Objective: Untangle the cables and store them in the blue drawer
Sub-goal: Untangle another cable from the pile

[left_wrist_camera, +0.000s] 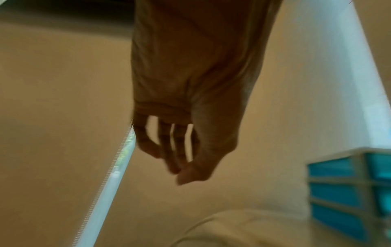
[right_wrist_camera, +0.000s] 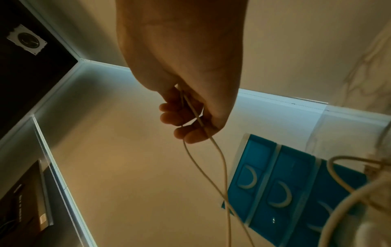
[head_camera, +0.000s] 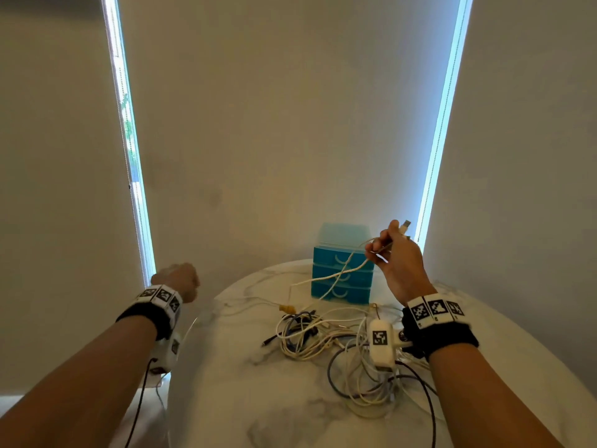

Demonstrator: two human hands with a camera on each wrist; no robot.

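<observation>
My right hand (head_camera: 387,245) is raised in front of the blue drawer unit (head_camera: 352,286) and grips a white cable (right_wrist_camera: 225,167), fingers curled round it. Its USB plug (head_camera: 405,226) sticks up past the thumb. Two strands hang from the right hand (right_wrist_camera: 190,123) across the unit's three closed drawers (right_wrist_camera: 281,183) down to the tangle of cables (head_camera: 310,334) on the marble table (head_camera: 258,399). My left hand (head_camera: 176,279) hovers off the table's left edge. Its fingers (left_wrist_camera: 169,160) hang loosely curled and hold nothing.
A small yellow connector (head_camera: 287,308) lies at the far side of the tangle. Dark and white leads spread toward the table's near right. Closed blinds with two bright window gaps (head_camera: 129,156) stand behind the table. The drawer unit (left_wrist_camera: 338,192) sits near the back edge.
</observation>
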